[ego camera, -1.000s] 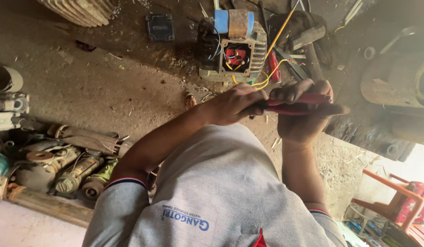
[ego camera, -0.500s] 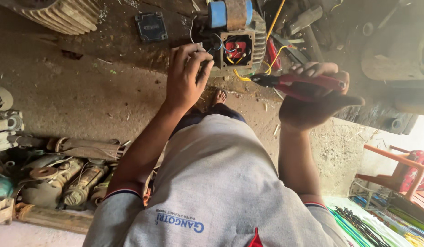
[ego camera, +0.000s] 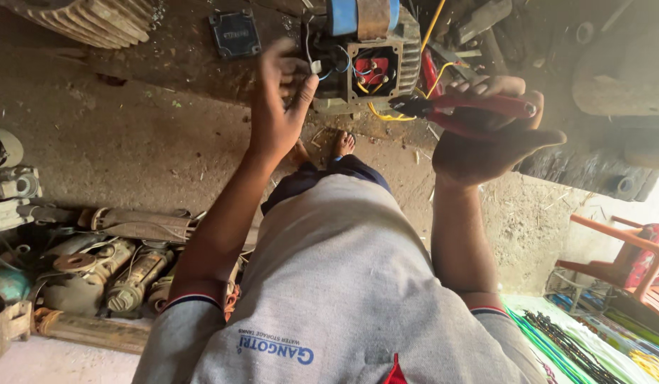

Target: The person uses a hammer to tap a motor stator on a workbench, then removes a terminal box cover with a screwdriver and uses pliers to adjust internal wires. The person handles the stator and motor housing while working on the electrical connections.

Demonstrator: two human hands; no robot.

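The grey electric motor (ego camera: 368,60) with its open terminal box and blue and yellow wires stands on the dirt floor (ego camera: 130,142) ahead of both hands. The left hand (ego camera: 280,107) pinches a thin wire at its left edge. The right hand (ego camera: 486,135), just right, is closed around red-handled pliers (ego camera: 472,114), tips toward the box.

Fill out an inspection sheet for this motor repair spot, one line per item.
Surface: bare dirt floor, dusty.
Job's things: grey motor, terminal box open, red block inside; red-handled pliers.
Clutter: old motor parts piled along the floor's edge; dark cover plate lying loose.
Grips: left hand pinches a thin wire by the motor; right hand holds the pliers.
Cables: yellow wire and blue wire leaving the terminal box.
Surroundings: orange chair; coloured cable bundles.
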